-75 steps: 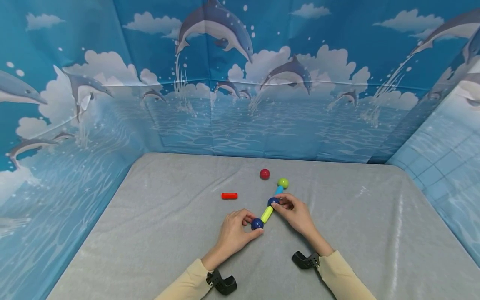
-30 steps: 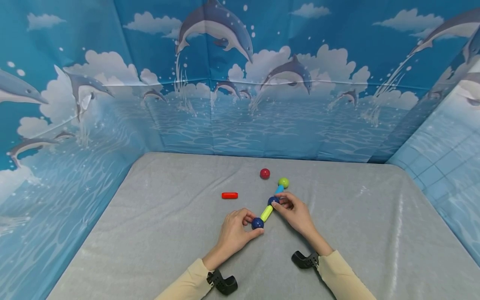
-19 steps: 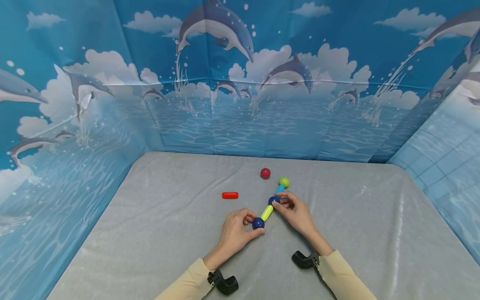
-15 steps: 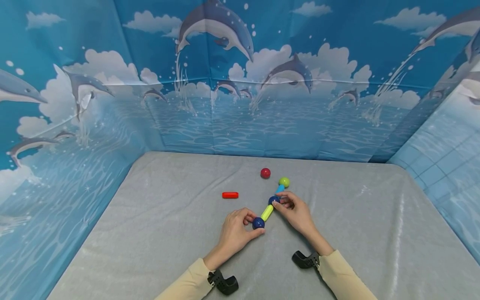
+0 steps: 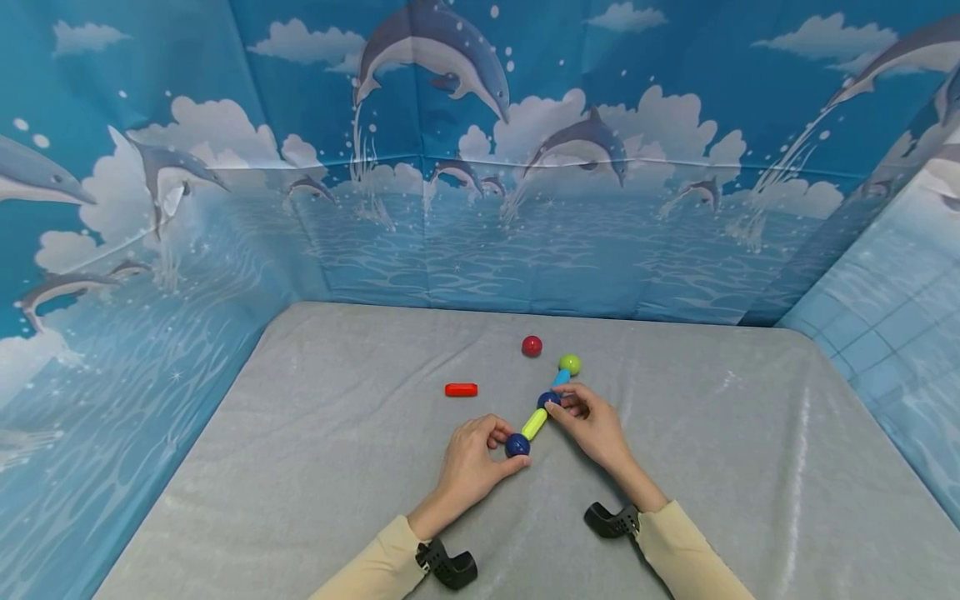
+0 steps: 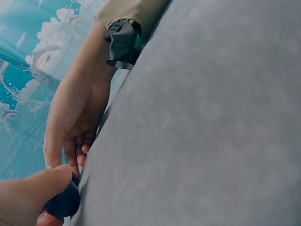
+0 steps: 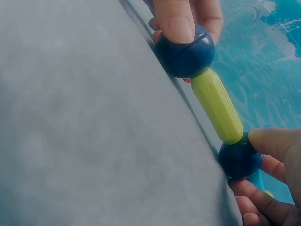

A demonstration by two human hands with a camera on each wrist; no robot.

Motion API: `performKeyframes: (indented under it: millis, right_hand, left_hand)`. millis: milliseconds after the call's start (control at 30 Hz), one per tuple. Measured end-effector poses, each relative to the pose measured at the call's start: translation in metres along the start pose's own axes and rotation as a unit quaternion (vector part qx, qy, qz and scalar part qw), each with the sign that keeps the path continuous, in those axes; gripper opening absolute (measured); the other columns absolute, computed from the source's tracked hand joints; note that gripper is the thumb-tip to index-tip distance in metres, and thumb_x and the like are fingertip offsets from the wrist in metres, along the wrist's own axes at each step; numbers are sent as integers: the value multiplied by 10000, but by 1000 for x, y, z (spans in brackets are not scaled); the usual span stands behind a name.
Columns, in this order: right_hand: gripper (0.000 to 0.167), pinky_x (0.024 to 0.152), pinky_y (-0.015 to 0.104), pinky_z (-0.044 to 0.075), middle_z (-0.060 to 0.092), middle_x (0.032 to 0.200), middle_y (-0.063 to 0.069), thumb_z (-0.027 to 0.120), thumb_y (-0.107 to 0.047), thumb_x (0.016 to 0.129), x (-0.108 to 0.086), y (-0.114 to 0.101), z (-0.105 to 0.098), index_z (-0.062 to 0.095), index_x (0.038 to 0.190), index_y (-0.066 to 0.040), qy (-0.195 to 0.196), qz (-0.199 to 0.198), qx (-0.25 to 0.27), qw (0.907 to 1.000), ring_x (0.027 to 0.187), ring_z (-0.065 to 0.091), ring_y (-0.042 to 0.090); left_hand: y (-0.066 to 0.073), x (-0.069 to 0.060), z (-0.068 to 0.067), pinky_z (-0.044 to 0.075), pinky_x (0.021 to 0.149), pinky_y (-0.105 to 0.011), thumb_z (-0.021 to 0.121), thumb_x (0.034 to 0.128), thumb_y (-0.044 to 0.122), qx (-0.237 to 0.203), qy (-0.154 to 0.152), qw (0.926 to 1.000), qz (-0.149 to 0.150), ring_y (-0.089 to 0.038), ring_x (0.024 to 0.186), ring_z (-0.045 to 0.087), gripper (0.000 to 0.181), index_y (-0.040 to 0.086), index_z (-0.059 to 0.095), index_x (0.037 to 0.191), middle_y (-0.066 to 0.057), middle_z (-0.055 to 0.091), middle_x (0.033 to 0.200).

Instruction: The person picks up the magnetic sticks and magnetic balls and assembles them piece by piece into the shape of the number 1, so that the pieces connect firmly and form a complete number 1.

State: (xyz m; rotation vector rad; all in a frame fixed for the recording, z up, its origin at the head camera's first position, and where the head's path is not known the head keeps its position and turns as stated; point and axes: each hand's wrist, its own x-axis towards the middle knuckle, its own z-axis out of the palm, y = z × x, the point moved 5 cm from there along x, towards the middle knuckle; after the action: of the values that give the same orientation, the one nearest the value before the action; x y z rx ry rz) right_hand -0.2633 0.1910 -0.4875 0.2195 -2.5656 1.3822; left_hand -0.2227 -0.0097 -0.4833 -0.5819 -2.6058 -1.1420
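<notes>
Two dark blue balls are joined by a yellow-green rod (image 7: 217, 106) in a line of toy pieces on the table. My left hand (image 5: 472, 458) pinches the nearer blue ball (image 5: 517, 446) between thumb and fingers. The farther blue ball (image 7: 240, 157) is pinched by my right hand (image 5: 592, 425). Beyond it a light blue rod (image 5: 562, 378) runs to a lime green ball (image 5: 570, 364) at the far end of the line. In the left wrist view, the left thumb lies over the nearer blue ball (image 6: 63, 201), partly hiding it.
A loose red ball (image 5: 532, 346) lies left of the lime green ball. A short red rod (image 5: 461, 390) rests farther left. The grey cloth-covered table (image 5: 337, 467) ends at a dolphin-printed curtain (image 5: 480, 233) at the back and sides. Black devices are strapped to both wrists.
Both hands keep their grips on the blue balls, and the joined line looks the same. Everything in the head view shifts very slightly right and up.
</notes>
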Motion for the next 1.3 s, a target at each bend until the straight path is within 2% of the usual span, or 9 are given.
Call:
performKeyframes:
  millis: [567,900,1300]
  right_hand:
    - [302,668,292,460,640,887,44,714,-266,865,1,-3,0,662,1121,-114,1,-47,-42,10000,746,567,154]
    - [291,672,296,463,642,898,53,715,-257,866,1,-2,-1,669,1110,-105,16,-28,-81,10000,752,571,157]
    - [291,669,306,466,643,903,57,711,-251,869,2,-3,0,663,1115,-103,-18,-19,-173,9998,749,571,157]
  left_hand:
    - [0,1,-2,385,694,-265,837,703,389,-23,24,10000,29,-57,718,495,357,199,620,913,104,583,804]
    - [1,1,0,393,692,-247,828,712,399,-30,23,9999,154,-57,719,509,352,196,620,912,106,588,807]
    - [1,2,0,379,685,-258,829,709,398,19,20,9999,122,-59,712,498,354,195,621,912,106,586,802]
